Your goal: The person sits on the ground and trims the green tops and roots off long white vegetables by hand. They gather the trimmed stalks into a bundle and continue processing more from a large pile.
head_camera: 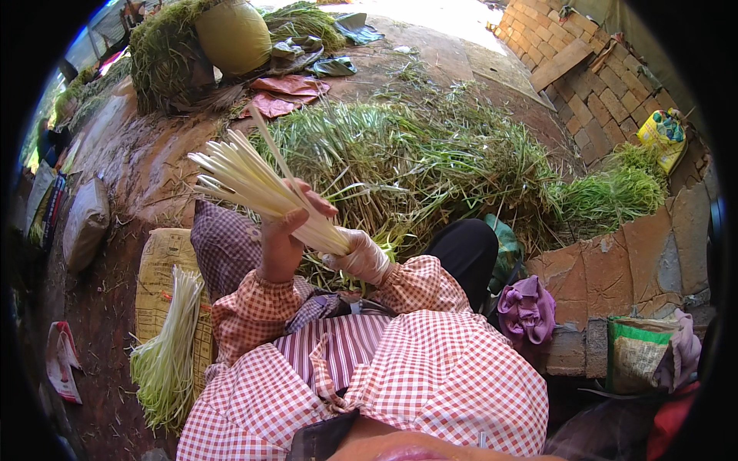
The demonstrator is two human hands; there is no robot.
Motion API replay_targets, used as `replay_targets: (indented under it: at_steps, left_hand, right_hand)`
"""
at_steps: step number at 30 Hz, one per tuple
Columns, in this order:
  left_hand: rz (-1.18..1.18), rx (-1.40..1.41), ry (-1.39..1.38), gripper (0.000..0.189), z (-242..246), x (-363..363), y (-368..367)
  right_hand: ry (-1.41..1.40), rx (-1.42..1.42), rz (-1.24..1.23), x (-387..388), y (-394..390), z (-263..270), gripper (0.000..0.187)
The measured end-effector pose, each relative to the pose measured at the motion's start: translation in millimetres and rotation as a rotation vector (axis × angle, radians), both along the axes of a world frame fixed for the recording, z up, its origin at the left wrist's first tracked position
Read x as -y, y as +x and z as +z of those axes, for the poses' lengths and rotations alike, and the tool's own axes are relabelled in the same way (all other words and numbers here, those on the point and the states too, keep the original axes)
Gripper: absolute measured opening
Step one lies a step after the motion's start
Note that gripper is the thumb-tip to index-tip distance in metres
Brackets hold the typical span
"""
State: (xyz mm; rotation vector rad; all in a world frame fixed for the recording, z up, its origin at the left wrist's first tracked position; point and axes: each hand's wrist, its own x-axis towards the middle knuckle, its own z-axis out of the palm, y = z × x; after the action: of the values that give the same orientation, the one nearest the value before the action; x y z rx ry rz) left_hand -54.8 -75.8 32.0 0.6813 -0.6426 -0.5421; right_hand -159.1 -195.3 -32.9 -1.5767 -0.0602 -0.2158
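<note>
A bundle of pale, whitish-yellow vegetable stalks point(253, 173) is held slanting above my lap. My left hand point(291, 230) is bare and wraps around the middle of the bundle. My right hand point(360, 256), in a thin whitish glove, is closed around its lower end. One stalk sticks up apart from the others. To the left, a second bunch of pale stalks with yellow-green leafy ends point(173, 351) lies on a yellow woven sack point(161, 253). Beyond my knees spreads a big heap of green leafy stalks point(415, 155).
A brick wall point(599, 86) stands at the upper right, with a yellow bag point(663, 135) near it. A stuffed yellow sack point(233, 37) and piled greens stand at the top left. A purple cloth point(526, 308) lies right of my legs; a whitish package point(86, 225) is far left.
</note>
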Motion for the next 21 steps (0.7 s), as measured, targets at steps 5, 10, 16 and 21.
replay_targets:
  at_steps: [5, 10, 16, 21]
  left_hand:
    - [-0.058, 0.378, 0.374, 0.033, -11, 13, -23]
    - [-0.062, 0.257, 0.212, 0.021, -31, 21, -24]
    - [-0.056, 0.144, 0.12, 0.007, -18, 10, -4]
    - [-0.123, -0.043, -0.131, 0.015, 15, -5, 11]
  right_hand:
    - [0.232, 0.024, 0.012, 2, 2, 17, 0.037]
    - [-0.185, 0.177, -0.02, -4, 1, 29, 0.047]
    - [0.276, -0.041, 0.187, 2, -2, 23, 0.071]
    - [-0.063, 0.095, 0.024, -3, 5, 9, 0.087]
